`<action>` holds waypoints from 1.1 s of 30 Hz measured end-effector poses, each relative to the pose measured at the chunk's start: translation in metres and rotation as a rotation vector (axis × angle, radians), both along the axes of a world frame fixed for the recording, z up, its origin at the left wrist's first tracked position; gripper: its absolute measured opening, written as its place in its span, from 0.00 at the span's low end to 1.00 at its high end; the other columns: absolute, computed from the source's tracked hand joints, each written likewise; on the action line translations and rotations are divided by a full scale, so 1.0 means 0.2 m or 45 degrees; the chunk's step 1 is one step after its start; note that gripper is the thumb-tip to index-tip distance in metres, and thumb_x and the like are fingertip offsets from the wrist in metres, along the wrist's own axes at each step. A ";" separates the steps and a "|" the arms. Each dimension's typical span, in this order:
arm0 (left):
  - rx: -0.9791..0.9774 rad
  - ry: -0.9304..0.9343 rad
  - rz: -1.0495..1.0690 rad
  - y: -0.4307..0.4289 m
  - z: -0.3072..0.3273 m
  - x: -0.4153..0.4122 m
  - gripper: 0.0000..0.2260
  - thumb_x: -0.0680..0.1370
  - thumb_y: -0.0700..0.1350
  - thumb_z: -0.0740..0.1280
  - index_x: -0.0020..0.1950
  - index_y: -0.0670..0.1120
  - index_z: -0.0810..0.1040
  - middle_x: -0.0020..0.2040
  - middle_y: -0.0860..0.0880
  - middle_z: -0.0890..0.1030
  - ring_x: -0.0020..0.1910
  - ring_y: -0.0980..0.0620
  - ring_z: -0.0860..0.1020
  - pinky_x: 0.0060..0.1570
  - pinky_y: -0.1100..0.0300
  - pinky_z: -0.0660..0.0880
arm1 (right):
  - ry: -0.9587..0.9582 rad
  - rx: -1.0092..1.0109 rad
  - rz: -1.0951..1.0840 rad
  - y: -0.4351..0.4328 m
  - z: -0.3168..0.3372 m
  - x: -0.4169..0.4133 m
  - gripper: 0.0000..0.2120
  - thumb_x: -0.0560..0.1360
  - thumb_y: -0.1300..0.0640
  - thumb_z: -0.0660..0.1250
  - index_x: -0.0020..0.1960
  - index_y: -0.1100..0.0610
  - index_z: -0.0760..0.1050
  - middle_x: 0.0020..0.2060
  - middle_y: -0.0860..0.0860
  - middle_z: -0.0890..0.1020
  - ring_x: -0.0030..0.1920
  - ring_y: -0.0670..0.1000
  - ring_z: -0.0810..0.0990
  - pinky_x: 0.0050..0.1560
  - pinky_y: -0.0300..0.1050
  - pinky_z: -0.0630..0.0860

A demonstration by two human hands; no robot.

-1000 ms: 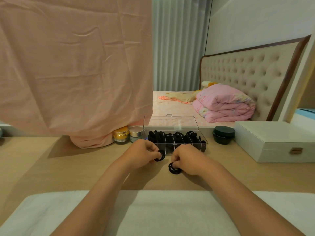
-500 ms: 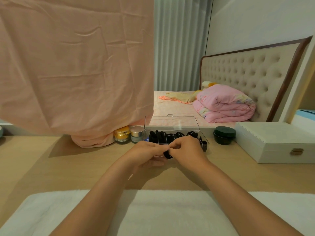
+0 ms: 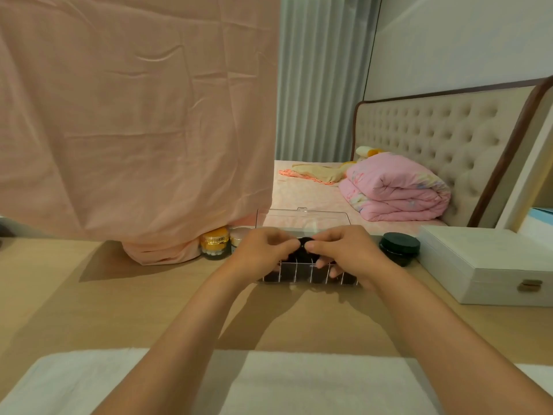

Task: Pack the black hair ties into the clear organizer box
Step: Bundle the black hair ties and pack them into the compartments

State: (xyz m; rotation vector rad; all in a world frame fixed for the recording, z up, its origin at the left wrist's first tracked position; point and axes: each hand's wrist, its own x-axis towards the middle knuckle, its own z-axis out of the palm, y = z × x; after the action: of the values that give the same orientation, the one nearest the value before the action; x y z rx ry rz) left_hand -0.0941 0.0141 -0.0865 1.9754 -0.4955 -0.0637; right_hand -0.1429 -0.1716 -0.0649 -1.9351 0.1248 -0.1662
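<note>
The clear organizer box (image 3: 302,275) stands on the wooden table with its lid (image 3: 302,218) tilted up behind. Black hair ties show through its divided front wall. Both hands hover over the box's middle. My left hand (image 3: 263,250) and my right hand (image 3: 347,253) meet fingertip to fingertip and pinch black hair ties (image 3: 304,244) between them, just above the compartments. My hands hide most of the box's inside.
A gold-lidded jar (image 3: 215,242) and a smaller jar (image 3: 238,238) stand left of the box, a black round jar (image 3: 399,248) to its right. A white case (image 3: 490,265) sits at the right. Pink cloth (image 3: 134,115) hangs at the left. A white towel (image 3: 269,381) lies near me.
Each hand picked a tie off the table, then they came together. Both hands have now moved forward over the box with the ties.
</note>
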 end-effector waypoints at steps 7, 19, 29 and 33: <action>0.614 -0.452 0.053 -0.01 -0.14 0.13 0.19 0.82 0.53 0.63 0.73 0.54 0.74 0.68 0.52 0.78 0.67 0.50 0.73 0.67 0.48 0.72 | -0.105 -0.487 -0.275 0.02 -0.03 0.24 0.05 0.72 0.51 0.77 0.38 0.46 0.83 0.39 0.44 0.85 0.40 0.46 0.82 0.44 0.46 0.81; 0.946 -0.814 -0.020 -0.03 -0.14 0.19 0.18 0.83 0.56 0.56 0.61 0.54 0.84 0.64 0.55 0.79 0.65 0.53 0.70 0.72 0.54 0.54 | 0.022 -1.731 0.393 -0.01 -0.08 0.36 0.18 0.79 0.49 0.56 0.55 0.49 0.84 0.61 0.49 0.79 0.62 0.52 0.68 0.66 0.54 0.62; 0.623 -0.664 -0.083 -0.01 -0.14 0.17 0.20 0.80 0.56 0.63 0.72 0.53 0.75 0.67 0.54 0.77 0.66 0.55 0.72 0.66 0.56 0.71 | -0.061 -1.653 0.454 -0.06 -0.10 0.34 0.21 0.79 0.46 0.52 0.36 0.51 0.78 0.47 0.47 0.85 0.58 0.47 0.75 0.76 0.57 0.54; 0.753 -0.634 -0.064 -0.04 -0.16 0.18 0.22 0.81 0.57 0.61 0.73 0.51 0.74 0.65 0.51 0.79 0.65 0.52 0.71 0.66 0.54 0.69 | -0.154 -1.240 0.331 -0.07 -0.02 0.31 0.10 0.78 0.50 0.68 0.44 0.49 0.87 0.48 0.47 0.87 0.48 0.47 0.82 0.62 0.50 0.76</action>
State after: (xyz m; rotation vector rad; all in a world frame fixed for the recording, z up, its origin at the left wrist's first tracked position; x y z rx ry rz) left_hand -0.0583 0.0056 -0.1182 2.5677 -0.9285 0.2896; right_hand -0.0804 -0.1865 -0.0691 -2.8723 -0.3546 -0.1873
